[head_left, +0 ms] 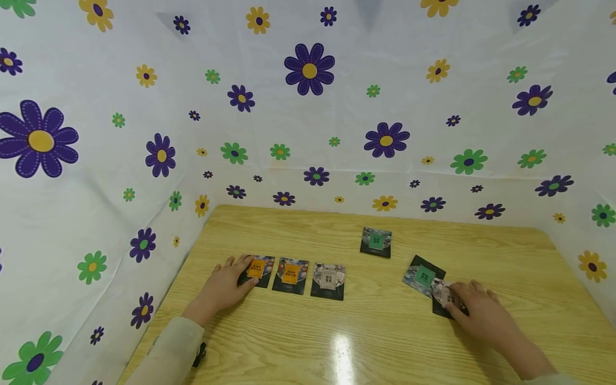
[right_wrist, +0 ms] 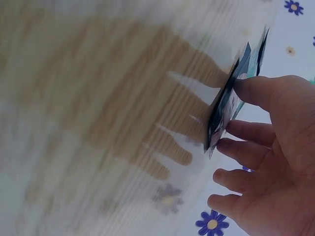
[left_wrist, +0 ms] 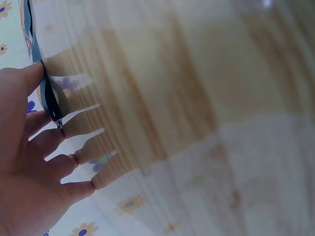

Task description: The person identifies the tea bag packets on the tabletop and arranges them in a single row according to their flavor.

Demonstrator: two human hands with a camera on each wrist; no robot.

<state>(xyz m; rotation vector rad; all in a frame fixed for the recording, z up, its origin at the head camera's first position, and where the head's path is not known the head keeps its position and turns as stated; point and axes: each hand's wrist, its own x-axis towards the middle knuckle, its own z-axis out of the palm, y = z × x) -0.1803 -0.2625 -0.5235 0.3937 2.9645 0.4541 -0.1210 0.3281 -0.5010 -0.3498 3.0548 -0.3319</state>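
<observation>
L hand (head_left: 223, 286): thumb + index pinch end orange pkt (head_left: 258, 269) by its edges. 2nd orange pkt (head_left: 290, 275) just right of those tips, row grey pkt (head_left: 328, 280) past it. R hand (head_left: 483, 313): thumb + fingers pinch loose grey pkt (head_left: 441, 298); near green pkt (head_left: 423, 275) overlaps it, just left of tips. IMO: keep L edge square, lift R straight up so green doesn't drag.

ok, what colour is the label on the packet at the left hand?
Orange; the label shows best in the head view.
</observation>
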